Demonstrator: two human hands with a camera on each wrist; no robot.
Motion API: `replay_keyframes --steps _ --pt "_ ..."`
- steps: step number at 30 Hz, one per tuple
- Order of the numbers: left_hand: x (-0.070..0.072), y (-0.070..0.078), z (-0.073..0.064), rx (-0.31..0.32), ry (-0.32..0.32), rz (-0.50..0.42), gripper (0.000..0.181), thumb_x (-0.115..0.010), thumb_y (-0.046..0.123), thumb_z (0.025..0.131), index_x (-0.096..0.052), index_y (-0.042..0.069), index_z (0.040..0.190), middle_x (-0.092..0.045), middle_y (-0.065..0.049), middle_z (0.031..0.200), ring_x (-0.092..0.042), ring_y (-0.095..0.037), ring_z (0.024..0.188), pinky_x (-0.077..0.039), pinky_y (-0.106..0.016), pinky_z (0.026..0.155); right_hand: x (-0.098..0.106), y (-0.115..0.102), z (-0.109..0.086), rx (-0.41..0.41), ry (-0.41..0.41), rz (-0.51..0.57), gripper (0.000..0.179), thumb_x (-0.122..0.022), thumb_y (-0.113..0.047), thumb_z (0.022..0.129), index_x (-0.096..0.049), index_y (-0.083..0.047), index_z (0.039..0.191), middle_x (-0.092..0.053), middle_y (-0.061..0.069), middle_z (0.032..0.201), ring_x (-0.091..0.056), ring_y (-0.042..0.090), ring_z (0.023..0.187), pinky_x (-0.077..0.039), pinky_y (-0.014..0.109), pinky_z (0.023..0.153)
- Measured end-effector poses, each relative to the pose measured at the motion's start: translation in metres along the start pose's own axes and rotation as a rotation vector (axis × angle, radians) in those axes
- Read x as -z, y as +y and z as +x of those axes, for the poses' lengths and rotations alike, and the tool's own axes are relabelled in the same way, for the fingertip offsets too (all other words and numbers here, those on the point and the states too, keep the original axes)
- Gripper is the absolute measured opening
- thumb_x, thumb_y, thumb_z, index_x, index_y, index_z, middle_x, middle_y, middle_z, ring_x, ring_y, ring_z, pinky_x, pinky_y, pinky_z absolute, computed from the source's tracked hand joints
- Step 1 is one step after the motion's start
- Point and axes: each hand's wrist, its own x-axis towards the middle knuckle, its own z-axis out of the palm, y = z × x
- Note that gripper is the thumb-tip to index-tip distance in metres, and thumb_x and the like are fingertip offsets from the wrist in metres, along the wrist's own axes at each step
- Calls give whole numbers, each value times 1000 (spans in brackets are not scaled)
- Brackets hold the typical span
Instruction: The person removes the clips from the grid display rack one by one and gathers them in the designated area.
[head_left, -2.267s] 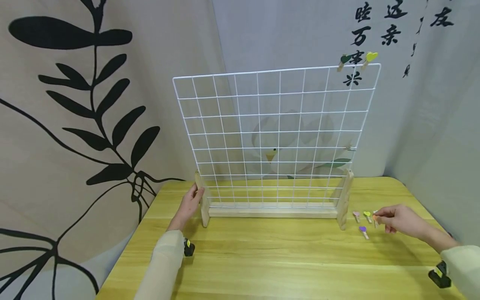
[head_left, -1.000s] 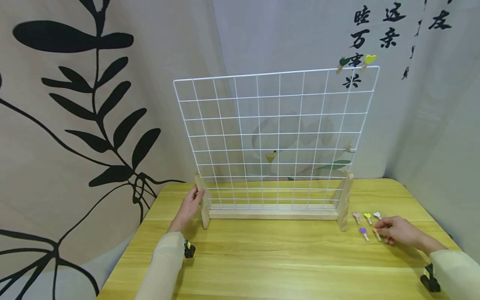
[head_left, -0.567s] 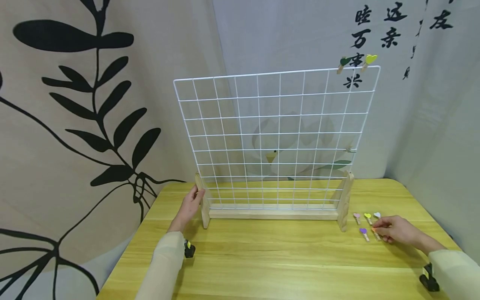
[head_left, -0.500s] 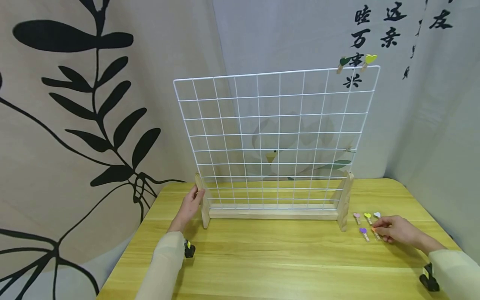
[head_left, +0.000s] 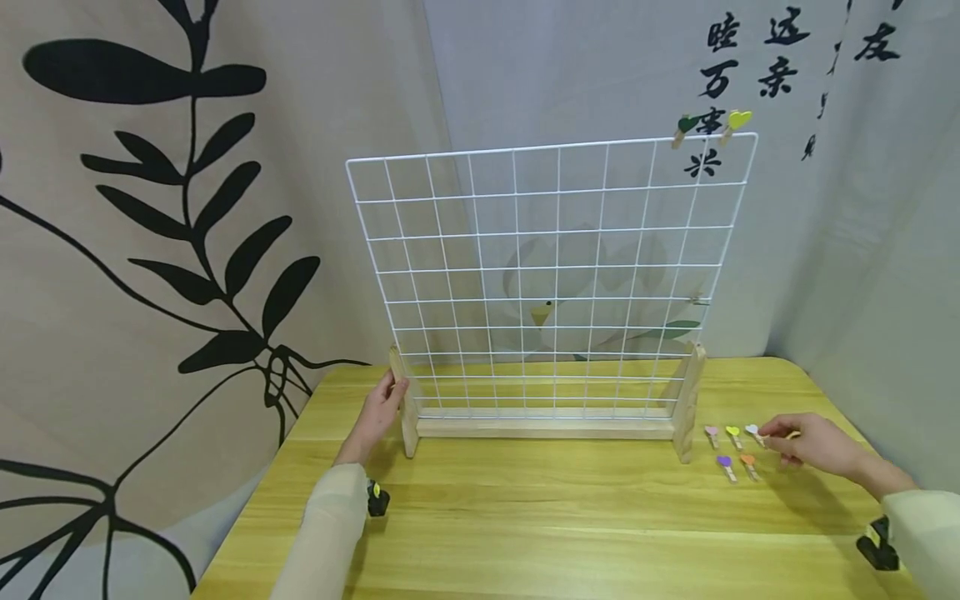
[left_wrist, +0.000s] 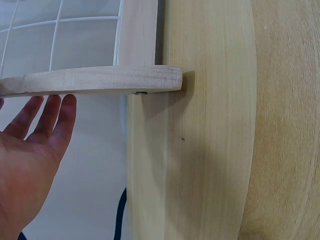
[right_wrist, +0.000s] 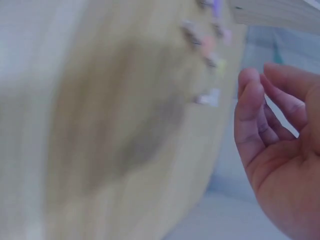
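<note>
The fingertips of my left hand (head_left: 377, 410) touch the outer face of the left wooden support (left_wrist: 95, 80) of a white wire grid stand. Its fingers are fairly straight in the left wrist view. On the right, my right hand (head_left: 813, 443) hovers beside a mini clothespin with a white heart (head_left: 753, 432). In the right wrist view its loosely bent fingers hold nothing, above the table. Mini clothespins with pink (head_left: 712, 433), yellow-green (head_left: 733, 433), purple (head_left: 724, 463) and orange (head_left: 747, 462) hearts lie close by in two rows.
A dark green heart clothespin (head_left: 686, 125) and a yellow one (head_left: 738, 121) are clipped on the grid's top wire near its right corner. Another small clip (head_left: 700, 301) sits lower on the right side. A printed curtain (head_left: 337, 208) hangs behind the wooden table (head_left: 525, 517).
The right hand placed the white heart clothespin in the back row, then let go of the orange one in front and moved back and right. The left hand has stayed at the support.
</note>
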Motion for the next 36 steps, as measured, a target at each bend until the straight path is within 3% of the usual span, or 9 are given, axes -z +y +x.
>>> replay_keyframes --steps 7,11,16,20,23,27,36 --pt "1 0 -1 0 9 5 67 -37 51 98 -18 16 153 -41 -22 141 -42 -36 126 -36 -49 104 32 -35 0 117 114 -92 29 -53 -10 98 -56 13 115 -59 5 87 -55 10 62 -49 28 51" --pt "2 -1 -2 -2 10 4 66 -37 50 98 -18 16 153 -41 -23 140 -42 -36 127 -35 -49 104 51 -66 1 135 191 -156 28 -55 -14 97 -59 8 115 -62 2 86 -56 6 66 -49 27 51" --pt "2 -1 -1 0 2 -16 64 -37 46 100 -18 16 153 -41 -24 140 -42 -37 126 -35 -49 104 73 -113 8 130 326 -249 28 -57 -21 96 -63 2 111 -65 9 90 -54 0 69 -48 24 53" --pt "4 1 -1 9 -9 -50 59 -37 37 102 -17 13 153 -40 -27 139 -42 -40 125 -35 -50 104 90 -153 18 124 444 -261 34 -57 -29 96 -64 0 112 -65 17 98 -51 -2 70 -45 20 53" --pt "4 7 -4 11 -8 -58 57 -38 34 103 -19 11 152 -42 -28 137 -44 -41 123 -36 -50 103 102 -183 25 127 542 -237 38 -57 -34 95 -64 -1 113 -65 -3 95 -49 -2 71 -42 17 53" --pt "4 12 -7 -2 -12 -44 58 -38 36 103 -19 10 152 -42 -29 136 -44 -41 123 -37 -51 102 114 -223 32 181 652 -208 37 -59 -32 94 -64 -1 114 -51 -29 82 -48 -3 70 -37 16 51" --pt "1 -2 1 -9 14 -19 67 -38 52 98 -22 16 152 -49 -23 132 -50 -36 117 -41 -49 100 132 -299 50 357 714 -179 33 -62 -23 93 -63 -5 120 -57 -22 70 -53 -4 60 -36 15 51"
